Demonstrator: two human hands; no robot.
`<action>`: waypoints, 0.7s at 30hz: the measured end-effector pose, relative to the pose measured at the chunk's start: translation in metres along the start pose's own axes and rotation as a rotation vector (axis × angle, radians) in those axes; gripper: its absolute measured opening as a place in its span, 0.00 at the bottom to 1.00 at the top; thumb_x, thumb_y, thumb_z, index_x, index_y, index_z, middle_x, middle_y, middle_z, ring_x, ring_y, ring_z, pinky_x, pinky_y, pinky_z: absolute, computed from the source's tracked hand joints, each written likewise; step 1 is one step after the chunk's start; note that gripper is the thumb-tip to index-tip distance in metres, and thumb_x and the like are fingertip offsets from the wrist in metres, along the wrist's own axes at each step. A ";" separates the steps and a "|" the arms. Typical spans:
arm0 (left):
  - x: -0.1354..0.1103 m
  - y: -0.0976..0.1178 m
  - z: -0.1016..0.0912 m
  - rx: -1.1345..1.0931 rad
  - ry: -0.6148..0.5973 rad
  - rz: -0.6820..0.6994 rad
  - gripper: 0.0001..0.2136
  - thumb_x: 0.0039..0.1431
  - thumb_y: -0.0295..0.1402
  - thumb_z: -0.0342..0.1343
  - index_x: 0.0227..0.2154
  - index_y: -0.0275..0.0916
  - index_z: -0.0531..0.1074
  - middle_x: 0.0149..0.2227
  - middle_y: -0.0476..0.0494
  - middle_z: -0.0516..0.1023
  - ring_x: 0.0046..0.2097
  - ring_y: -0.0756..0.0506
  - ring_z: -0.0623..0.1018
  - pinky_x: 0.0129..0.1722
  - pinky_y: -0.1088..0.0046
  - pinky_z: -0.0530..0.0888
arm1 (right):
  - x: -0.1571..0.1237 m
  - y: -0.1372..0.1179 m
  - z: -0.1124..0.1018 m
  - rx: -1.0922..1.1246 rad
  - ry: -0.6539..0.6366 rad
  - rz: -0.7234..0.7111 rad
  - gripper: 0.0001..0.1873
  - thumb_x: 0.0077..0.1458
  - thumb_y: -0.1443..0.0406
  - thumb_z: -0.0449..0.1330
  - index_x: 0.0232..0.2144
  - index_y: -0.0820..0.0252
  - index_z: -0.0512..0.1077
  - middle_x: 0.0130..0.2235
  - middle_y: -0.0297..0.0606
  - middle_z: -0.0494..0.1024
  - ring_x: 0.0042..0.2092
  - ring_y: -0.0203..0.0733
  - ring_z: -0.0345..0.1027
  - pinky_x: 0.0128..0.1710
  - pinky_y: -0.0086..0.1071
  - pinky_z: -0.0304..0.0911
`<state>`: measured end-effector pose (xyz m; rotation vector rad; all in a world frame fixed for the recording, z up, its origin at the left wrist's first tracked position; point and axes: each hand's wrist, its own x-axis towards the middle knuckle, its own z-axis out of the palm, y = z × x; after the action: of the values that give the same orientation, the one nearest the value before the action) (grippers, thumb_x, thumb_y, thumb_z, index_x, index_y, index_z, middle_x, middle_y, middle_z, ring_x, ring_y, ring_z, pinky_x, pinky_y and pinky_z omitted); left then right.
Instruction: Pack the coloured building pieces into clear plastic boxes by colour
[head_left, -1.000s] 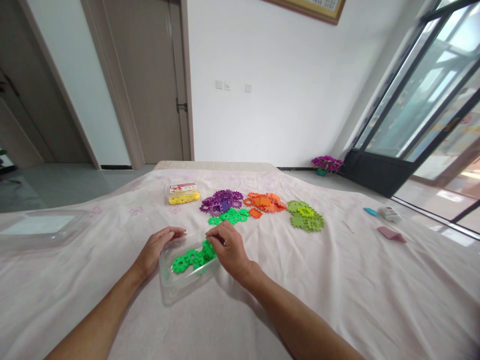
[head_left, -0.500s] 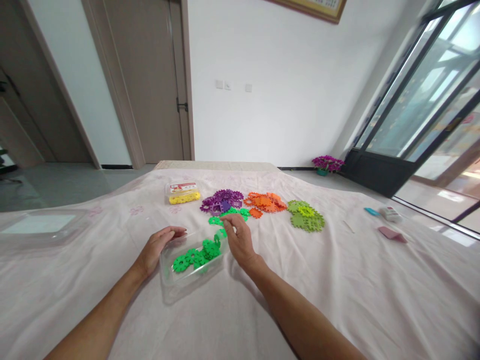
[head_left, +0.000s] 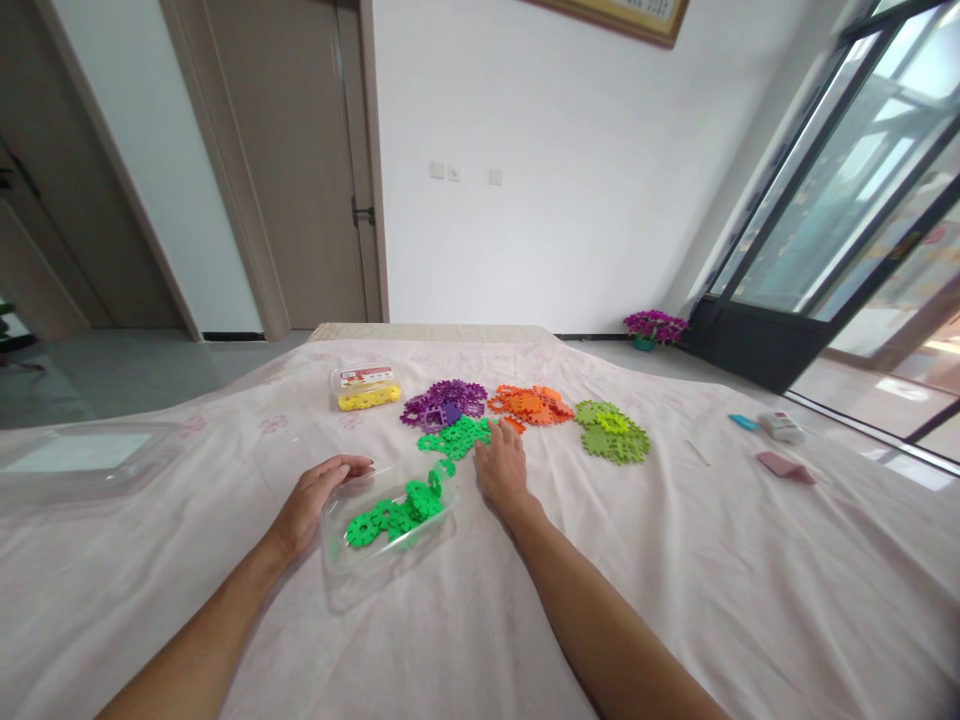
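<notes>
My left hand (head_left: 319,500) grips the rim of a clear plastic box (head_left: 337,560) at its far left corner, thumb and fingers close together. Inside the box lie several green gear-shaped plastic pieces (head_left: 405,510), and one stands against its far right corner. Beyond the box, a loose pile of green gear pieces (head_left: 455,438) rests on the cloth. My right hand (head_left: 504,465) is at the right edge of that pile, palm down, with its fingers stretched forward and slightly apart. Its fingertips touch or nearly touch the outermost green pieces; nothing shows in its grasp.
Purple gear pieces (head_left: 450,397), orange ones (head_left: 531,404) and light green ones (head_left: 613,432) lie in piles behind. A clear box with yellow pieces (head_left: 367,397) stands back left. A clear lidded container (head_left: 90,455) is far left. A pink cloth (head_left: 784,467) lies right.
My right hand has moved from above the box's far right side to the right edge of the green pile, and its fingers have straightened. My left hand stays on the box.
</notes>
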<state>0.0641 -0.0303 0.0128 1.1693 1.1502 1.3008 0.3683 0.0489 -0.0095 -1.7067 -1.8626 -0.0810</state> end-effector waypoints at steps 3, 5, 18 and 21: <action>0.000 0.000 0.000 -0.003 0.001 -0.004 0.20 0.53 0.46 0.61 0.40 0.34 0.79 0.46 0.33 0.80 0.49 0.34 0.78 0.53 0.55 0.72 | -0.002 -0.006 0.001 -0.054 -0.042 -0.002 0.28 0.66 0.56 0.48 0.63 0.62 0.59 0.66 0.52 0.58 0.66 0.53 0.50 0.63 0.46 0.48; 0.001 0.000 0.000 -0.009 0.007 -0.011 0.20 0.53 0.46 0.61 0.40 0.34 0.79 0.46 0.33 0.80 0.49 0.34 0.78 0.52 0.55 0.72 | -0.003 -0.010 0.003 -0.089 -0.068 0.002 0.29 0.66 0.55 0.48 0.64 0.61 0.58 0.67 0.51 0.56 0.66 0.55 0.49 0.63 0.48 0.47; 0.002 -0.002 -0.002 0.000 -0.024 0.003 0.19 0.56 0.45 0.59 0.41 0.35 0.79 0.48 0.33 0.79 0.50 0.34 0.78 0.52 0.57 0.72 | 0.029 -0.016 0.009 -0.155 -0.170 -0.165 0.26 0.67 0.50 0.45 0.59 0.55 0.65 0.64 0.46 0.61 0.65 0.51 0.49 0.63 0.44 0.45; 0.002 -0.002 -0.002 0.006 -0.020 -0.003 0.19 0.56 0.45 0.58 0.41 0.35 0.79 0.48 0.34 0.79 0.50 0.35 0.78 0.51 0.58 0.72 | 0.035 -0.017 0.008 -0.151 -0.164 -0.185 0.24 0.67 0.50 0.45 0.55 0.53 0.69 0.59 0.44 0.67 0.60 0.49 0.57 0.59 0.42 0.48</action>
<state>0.0622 -0.0288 0.0107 1.1824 1.1410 1.2815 0.3501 0.0810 0.0062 -1.6788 -2.1826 -0.1629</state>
